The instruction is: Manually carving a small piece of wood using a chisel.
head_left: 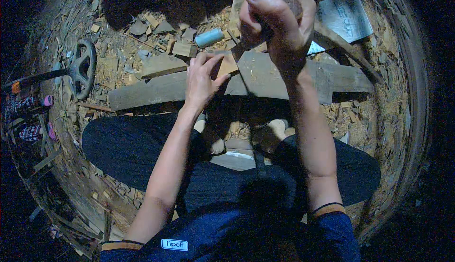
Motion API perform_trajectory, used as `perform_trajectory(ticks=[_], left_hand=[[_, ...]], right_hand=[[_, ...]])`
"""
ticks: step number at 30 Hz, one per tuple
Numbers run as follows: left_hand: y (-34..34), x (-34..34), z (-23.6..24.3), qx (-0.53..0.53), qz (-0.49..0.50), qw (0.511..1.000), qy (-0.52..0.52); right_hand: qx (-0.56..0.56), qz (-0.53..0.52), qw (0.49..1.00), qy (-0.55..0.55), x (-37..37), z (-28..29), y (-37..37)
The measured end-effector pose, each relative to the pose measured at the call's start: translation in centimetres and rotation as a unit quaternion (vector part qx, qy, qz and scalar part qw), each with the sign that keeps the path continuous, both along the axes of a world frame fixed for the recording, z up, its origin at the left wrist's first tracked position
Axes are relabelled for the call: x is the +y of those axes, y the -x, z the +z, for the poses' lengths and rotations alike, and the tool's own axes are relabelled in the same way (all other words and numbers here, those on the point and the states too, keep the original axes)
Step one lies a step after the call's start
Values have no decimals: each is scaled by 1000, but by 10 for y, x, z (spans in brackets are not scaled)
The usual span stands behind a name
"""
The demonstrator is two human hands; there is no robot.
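My left hand is closed on a small pale wood block, holding it against the top of a long grey wooden beam. Raised to the right of the block, my right hand wraps round a tool with a thick round wooden handle. A dark, narrow part of this tool slants down from the fist and reaches close to the block. Whether it touches the wood I cannot tell. Most of the tool is hidden behind my fingers, so its exact kind does not show.
Wood chips and offcuts litter the ground beyond the beam, around a light-blue cylinder. Printed sheets lie at the far right by a curved wooden piece. A spoked wheel stands left. My feet are just behind the beam.
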State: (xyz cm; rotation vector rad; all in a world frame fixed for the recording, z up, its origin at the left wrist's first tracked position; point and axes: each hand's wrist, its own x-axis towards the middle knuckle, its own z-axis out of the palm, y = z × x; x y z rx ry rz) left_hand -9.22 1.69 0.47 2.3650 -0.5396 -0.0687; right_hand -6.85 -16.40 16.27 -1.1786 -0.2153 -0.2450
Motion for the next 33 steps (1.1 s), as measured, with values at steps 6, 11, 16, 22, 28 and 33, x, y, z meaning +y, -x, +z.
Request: perform_trajectory(ticks=[6,11,16,22,28,33], left_hand=[[0,-3,-1,-3,-1,1000,-7],[-1,-3,1,-8,-4,1000,-19],[-2,-1,2,-35,-19,999,-27],[-7,5,27,117,-59,991,13],[-10,5,24,53,-68,996,-3],[-7,-8,27,53,-51,997,1]], right_hand=[[-10,-15,1000,-4,-5,-7,-4],[-12,17,999,29,-6,0,-5],[-4,18,1000,4,-9,-1,-6],[64,-89,994,6,-18,29,7],[-27,-49,998,-13,-30,11,9],[-37,-90,994,44,-25,7,9]])
